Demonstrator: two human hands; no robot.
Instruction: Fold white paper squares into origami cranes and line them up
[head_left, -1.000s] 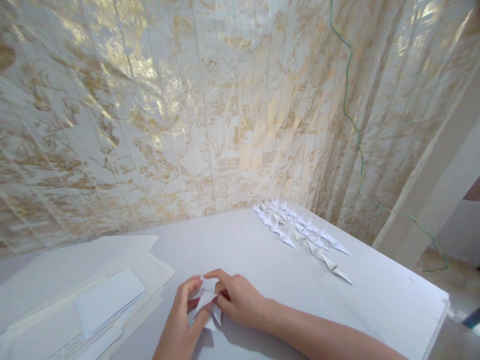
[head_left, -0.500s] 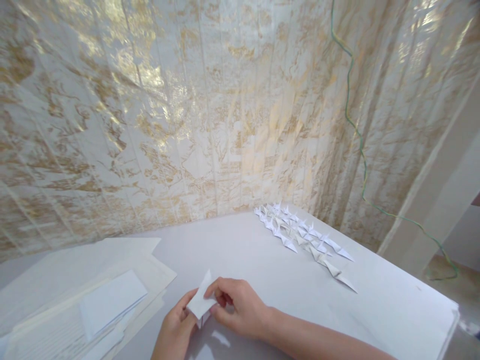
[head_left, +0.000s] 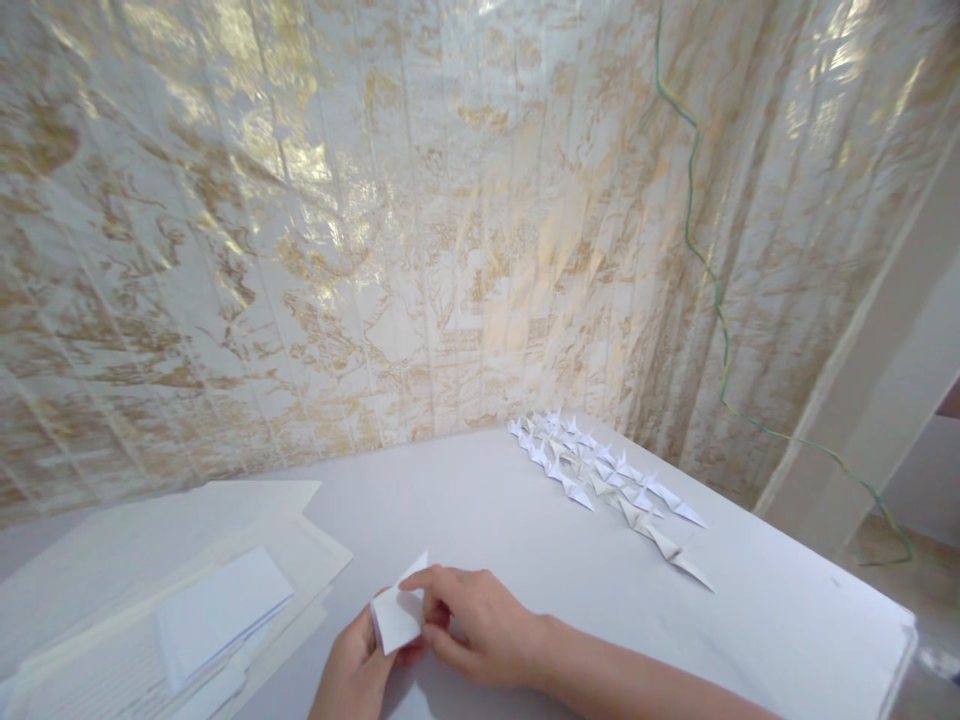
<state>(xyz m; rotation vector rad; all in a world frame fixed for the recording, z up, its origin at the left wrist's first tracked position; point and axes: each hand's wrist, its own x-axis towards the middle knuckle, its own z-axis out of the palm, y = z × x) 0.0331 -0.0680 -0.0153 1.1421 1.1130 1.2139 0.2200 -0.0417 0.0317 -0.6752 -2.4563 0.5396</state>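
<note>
A small folded piece of white paper (head_left: 397, 618) is held up just above the table at the lower middle of the head view. My left hand (head_left: 352, 662) grips it from the left, with the thumb at its lower edge and the other fingers partly hidden behind. My right hand (head_left: 476, 625) pinches its right side, the index finger lying over the upper face. Further back on the right, several folded paper cranes (head_left: 600, 480) stand in slanting rows on the table.
Large pale paper sheets (head_left: 300, 535) lie on the left of the white table (head_left: 442, 490), with a stack of smaller white paper (head_left: 225, 610) on top. A gold-patterned covering (head_left: 420, 250) hangs behind. A green cord (head_left: 720, 300) runs down at the right.
The folded paper has turned in my hands, its flap now lying flatter and squarer towards me. My right index finger has stretched out across the paper. The cranes have not moved.
</note>
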